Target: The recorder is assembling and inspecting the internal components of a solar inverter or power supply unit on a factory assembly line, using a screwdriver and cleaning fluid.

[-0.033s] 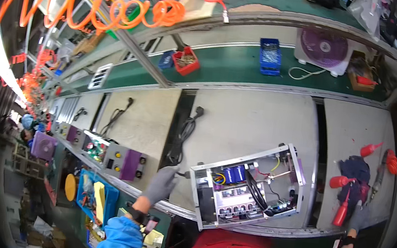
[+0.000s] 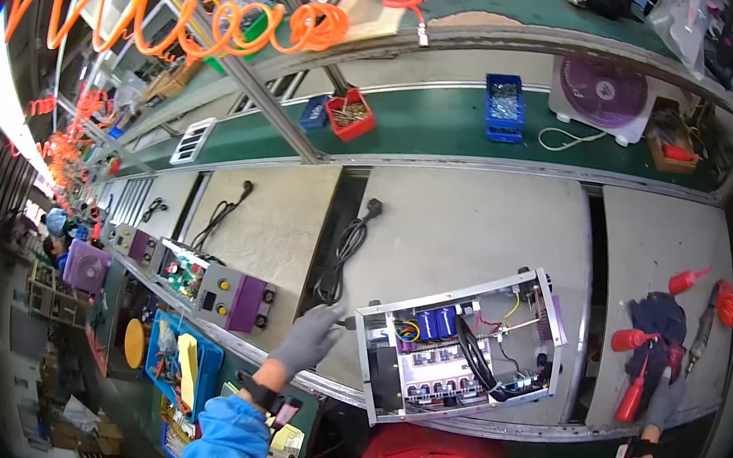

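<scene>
An open metal-framed chassis point(image 2: 454, 414) sits tilted in front of me, showing blue capacitors point(image 2: 437, 323), wiring and a looped black cable inside. My left hand point(image 2: 307, 343), in a grey glove, is beside its left side, fingers reaching toward the black cable fitting there. A coiled black power cord point(image 2: 346, 249) with a plug runs down to that hand; whether the fingers touch it is unclear. Far right, my gloved right hand point(image 2: 664, 401) is at the lower edge of a dark cloth point(image 2: 659, 318), fingers closed and partly hidden. Red squeeze bottles point(image 2: 629, 400) lie around the cloth.
An air screwdriver point(image 2: 701, 334) on a red coiled hose lies right of the cloth. Left stands another grey and purple unit point(image 2: 230, 299); below it is a blue tool bin point(image 2: 207, 370). Screw bins point(image 2: 504, 109) and a purple fan point(image 2: 603, 93) stand on the green shelf behind.
The whole view has shifted slightly to the right. My left hand is slightly nearer the chassis's cable fitting; my right hand stays by the cloth.
</scene>
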A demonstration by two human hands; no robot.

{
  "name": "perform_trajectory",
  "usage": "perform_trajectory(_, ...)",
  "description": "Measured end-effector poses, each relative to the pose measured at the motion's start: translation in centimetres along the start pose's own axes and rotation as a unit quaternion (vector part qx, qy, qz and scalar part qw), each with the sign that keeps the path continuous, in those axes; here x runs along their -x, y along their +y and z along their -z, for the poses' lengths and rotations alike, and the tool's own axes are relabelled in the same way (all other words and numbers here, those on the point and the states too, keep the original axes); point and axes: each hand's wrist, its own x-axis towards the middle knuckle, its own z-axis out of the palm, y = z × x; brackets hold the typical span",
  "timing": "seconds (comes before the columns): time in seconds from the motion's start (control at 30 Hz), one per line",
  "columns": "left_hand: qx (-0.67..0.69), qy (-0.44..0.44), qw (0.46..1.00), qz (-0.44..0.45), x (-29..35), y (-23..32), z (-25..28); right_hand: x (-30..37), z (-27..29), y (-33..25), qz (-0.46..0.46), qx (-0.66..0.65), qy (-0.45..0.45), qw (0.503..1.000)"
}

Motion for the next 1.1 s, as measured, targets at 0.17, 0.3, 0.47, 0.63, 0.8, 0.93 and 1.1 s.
perform_trajectory(0.17,-0.076,-0.233,0.966,0.08,-4.5,2.1,0.9,5.8,7.2,-18.0,0.307,-0.175,-0.013,0.935)
perform_trajectory(0.3,-0.147,-0.136,0.979,0.039,-4.2,2.5,0.0,13.7,9.3,-29.7,0.524,-0.219,-0.114,0.815)
perform_trajectory(0.47,-0.216,0.014,0.976,0.027,-2.7,4.1,-3.3,24.2,5.2,-39.6,0.678,-0.177,-0.225,0.677)
perform_trajectory(0.63,-0.066,-0.15,0.982,0.094,-5.2,4.4,-1.0,28.5,-1.6,-44.7,0.752,-0.044,-0.154,0.64)
perform_trajectory(0.8,-0.161,0.033,0.985,0.05,-3.1,6.0,-2.2,29.5,-5.0,-45.7,0.77,-0.053,-0.139,0.621)
perform_trajectory(0.93,-0.158,0.259,0.95,0.079,-0.9,4.4,-8.8,30.6,-4.7,-46.9,0.756,-0.023,-0.175,0.631)
perform_trajectory(1.1,-0.012,0.397,0.852,0.342,6.8,-1.7,-6.1,29.8,-4.4,-46.8,0.747,0.044,-0.198,0.633)
